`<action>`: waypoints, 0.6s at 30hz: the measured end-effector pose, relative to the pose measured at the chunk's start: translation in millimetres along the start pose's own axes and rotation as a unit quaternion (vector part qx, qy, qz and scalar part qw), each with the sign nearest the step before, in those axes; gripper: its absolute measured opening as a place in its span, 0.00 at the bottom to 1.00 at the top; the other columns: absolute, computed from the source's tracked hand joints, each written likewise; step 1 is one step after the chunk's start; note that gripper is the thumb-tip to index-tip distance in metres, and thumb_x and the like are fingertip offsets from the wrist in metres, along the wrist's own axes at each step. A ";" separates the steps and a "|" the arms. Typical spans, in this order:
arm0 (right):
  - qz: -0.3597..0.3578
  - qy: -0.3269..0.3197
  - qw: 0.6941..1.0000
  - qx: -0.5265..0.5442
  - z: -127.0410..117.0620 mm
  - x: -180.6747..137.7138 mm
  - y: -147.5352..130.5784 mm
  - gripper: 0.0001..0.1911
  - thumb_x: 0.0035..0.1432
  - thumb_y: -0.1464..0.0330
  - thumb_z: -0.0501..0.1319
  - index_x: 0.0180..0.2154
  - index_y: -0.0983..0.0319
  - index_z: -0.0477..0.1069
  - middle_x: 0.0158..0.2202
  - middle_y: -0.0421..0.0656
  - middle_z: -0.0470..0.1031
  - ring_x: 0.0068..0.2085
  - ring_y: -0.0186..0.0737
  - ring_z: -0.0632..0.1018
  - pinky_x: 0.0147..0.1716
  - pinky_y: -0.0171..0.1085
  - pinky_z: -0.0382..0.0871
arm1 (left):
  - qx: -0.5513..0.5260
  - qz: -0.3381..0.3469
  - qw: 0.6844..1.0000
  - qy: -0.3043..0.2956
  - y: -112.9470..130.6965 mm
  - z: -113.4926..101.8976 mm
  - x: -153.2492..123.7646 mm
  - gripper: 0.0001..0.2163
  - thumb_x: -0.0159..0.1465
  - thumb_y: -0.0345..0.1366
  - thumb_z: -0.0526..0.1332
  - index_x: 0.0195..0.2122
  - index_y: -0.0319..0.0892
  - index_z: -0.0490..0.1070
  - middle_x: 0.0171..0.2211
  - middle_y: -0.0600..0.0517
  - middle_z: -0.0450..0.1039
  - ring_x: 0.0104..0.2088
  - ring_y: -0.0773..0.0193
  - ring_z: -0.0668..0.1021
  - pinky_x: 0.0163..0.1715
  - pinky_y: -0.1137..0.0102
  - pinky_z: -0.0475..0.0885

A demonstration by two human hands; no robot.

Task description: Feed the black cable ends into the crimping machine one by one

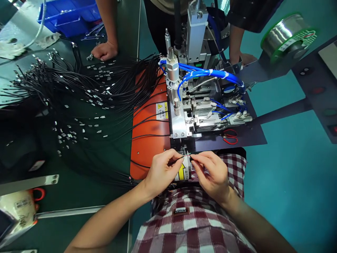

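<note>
My left hand point(164, 170) pinches a black cable point(140, 163) near its end, at the front edge of the machine's orange plate point(147, 128). Thin coloured wires point(186, 155) stick out of that end toward the right. My right hand point(212, 172) has thumb and fingers close around the wire tips, apparently touching them. Both hands are just in front of the machine point(180, 126), above a label with a yellow arrow point(183, 171). More black cables lie across the orange plate, their ends reaching into the machine.
A large bundle of black cables point(121, 80) with metal connectors spreads over the dark table at left. A co-worker's hand point(105, 51) rests there by a blue bin point(70, 19). Red-handled scissors point(230, 137) and a solder wire spool point(288, 37) are at right.
</note>
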State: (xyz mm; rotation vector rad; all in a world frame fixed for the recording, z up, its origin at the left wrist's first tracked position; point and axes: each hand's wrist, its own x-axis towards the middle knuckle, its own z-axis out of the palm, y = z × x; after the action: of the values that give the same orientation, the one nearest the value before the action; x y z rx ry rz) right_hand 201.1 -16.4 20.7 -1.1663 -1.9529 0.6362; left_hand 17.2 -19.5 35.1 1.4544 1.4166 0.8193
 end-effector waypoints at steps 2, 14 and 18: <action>-0.032 -0.001 0.998 -0.047 1.7 -4.7 1.8 0.18 0.58 0.76 0.60 0.50 0.58 0.70 0.38 0.46 0.76 0.36 0.42 0.76 0.35 0.41 0.68 | -0.009 -0.006 1.000 0.004 -1.3 1.0 -0.4 0.05 0.62 0.33 0.59 0.31 0.39 0.72 0.26 0.53 0.72 0.26 0.69 0.72 0.26 0.76 0.68; -0.044 -0.004 0.999 -0.021 6.9 -9.6 4.8 0.21 0.58 0.77 0.59 0.53 0.60 0.68 0.40 0.46 0.77 0.36 0.40 0.76 0.34 0.39 0.67 | -0.076 -0.075 0.994 0.012 -3.0 2.7 2.5 0.07 0.61 0.37 0.61 0.30 0.39 0.69 0.22 0.56 0.70 0.20 0.71 0.72 0.19 0.77 0.67; 0.181 0.027 0.967 0.178 7.8 2.3 -0.9 0.04 0.59 0.70 0.61 0.38 0.61 0.72 0.32 0.42 0.74 0.28 0.36 0.74 0.27 0.36 0.69 | -0.026 -0.038 0.998 0.031 -4.9 3.5 -0.4 0.06 0.62 0.36 0.61 0.30 0.39 0.71 0.24 0.54 0.71 0.23 0.70 0.72 0.22 0.77 0.67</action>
State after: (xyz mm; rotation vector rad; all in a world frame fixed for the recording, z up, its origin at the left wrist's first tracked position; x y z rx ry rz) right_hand 193.8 -15.1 17.5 -1.2980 -1.5063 1.0837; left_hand 18.5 -20.8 29.4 1.3371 1.4766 0.8527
